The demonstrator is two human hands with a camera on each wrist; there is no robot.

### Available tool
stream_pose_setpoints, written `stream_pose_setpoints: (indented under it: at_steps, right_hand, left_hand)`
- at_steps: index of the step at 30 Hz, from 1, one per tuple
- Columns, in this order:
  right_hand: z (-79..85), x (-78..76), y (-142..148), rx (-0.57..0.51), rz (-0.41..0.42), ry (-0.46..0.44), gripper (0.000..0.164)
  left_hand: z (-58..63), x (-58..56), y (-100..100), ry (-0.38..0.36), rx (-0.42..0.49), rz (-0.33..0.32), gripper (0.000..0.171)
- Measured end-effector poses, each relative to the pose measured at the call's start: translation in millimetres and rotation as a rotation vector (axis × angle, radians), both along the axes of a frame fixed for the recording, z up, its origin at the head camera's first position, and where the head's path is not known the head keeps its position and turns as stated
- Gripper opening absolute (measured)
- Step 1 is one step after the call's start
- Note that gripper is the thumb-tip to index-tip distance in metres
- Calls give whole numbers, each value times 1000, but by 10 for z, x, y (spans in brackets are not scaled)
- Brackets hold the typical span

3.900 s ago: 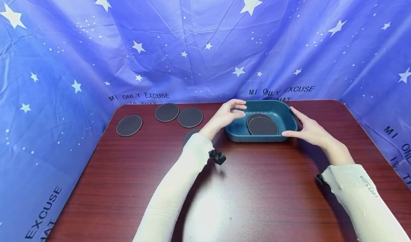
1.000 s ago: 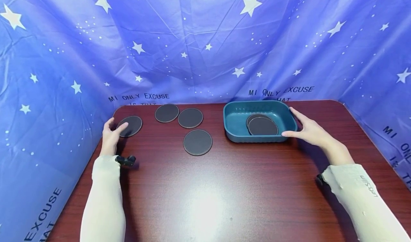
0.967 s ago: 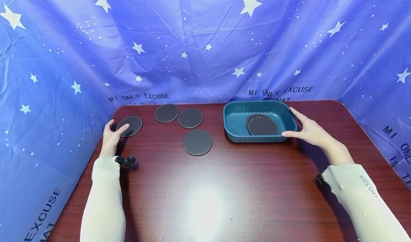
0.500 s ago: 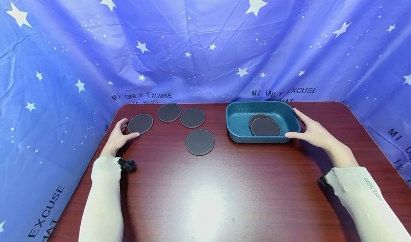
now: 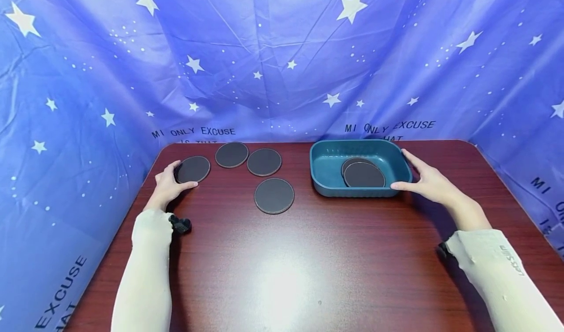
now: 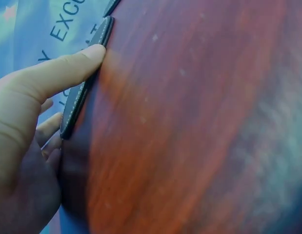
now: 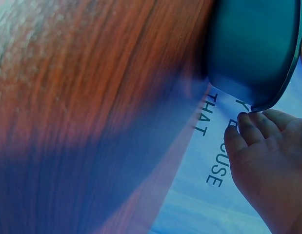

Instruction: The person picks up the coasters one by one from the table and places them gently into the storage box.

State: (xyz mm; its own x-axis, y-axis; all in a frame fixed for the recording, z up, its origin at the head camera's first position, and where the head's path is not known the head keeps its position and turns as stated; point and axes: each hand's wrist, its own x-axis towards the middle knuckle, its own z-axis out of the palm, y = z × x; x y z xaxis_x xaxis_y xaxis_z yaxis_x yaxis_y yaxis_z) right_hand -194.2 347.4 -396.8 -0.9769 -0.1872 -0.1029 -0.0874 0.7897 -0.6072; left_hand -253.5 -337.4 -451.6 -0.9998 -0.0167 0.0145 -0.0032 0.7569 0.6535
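Observation:
At the table's left end my left hand [image 5: 166, 186] holds a round black coaster [image 5: 194, 168] by its edge, thumb at the near side and fingers at the far left. The left wrist view shows the thumb [image 6: 68, 73] against the stitched rim of that coaster [image 6: 77, 100]. My right hand [image 5: 429, 180] grips the right end of a teal rectangular tub [image 5: 318, 168], thumb on the near rim and fingers at the back corner. Two more coasters [image 5: 364, 175] overlap inside the tub. In the right wrist view, fingers [image 7: 251, 131] lie by the tub's rim.
Three other black coasters lie flat on the dark red wooden table [image 5: 229, 253]: one at the back [image 5: 232, 154], one beside it [image 5: 264, 162] and one nearer [image 5: 274, 196]. A blue star-patterned curtain [image 5: 282, 58] borders the table behind and at the sides.
My left hand has gone from above the tub to the leftmost coaster, which has slid slightly right, and its fingers have closed in at the edge. My right hand stays at the tub.

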Motion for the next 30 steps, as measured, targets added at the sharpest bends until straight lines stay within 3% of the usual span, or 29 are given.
stream_pose_setpoints:
  at_steps: [13, 17, 20, 24, 30]
  right_hand:
    - [-16, 9, -4, -5, -1, -10, 110]
    - [-11, 15, -7, -7, 1, -14, 110]
    - [-11, 17, -10, -6, 2, -15, 110]
    - [-4, 15, -11, -7, 1, -7, 110]
    - [3, 10, -1, -8, 3, 2, 110]
  left_hand:
    - [-31, -31, 49, 137, 80, 6, 103]
    - [-27, -20, 51, 131, 125, 27, 100]
    - [-19, 15, 63, 94, 197, 92, 93]
    - [-7, 62, 81, 49, 366, 179, 82]
    - [37, 72, 100, 33, 643, 235, 75]
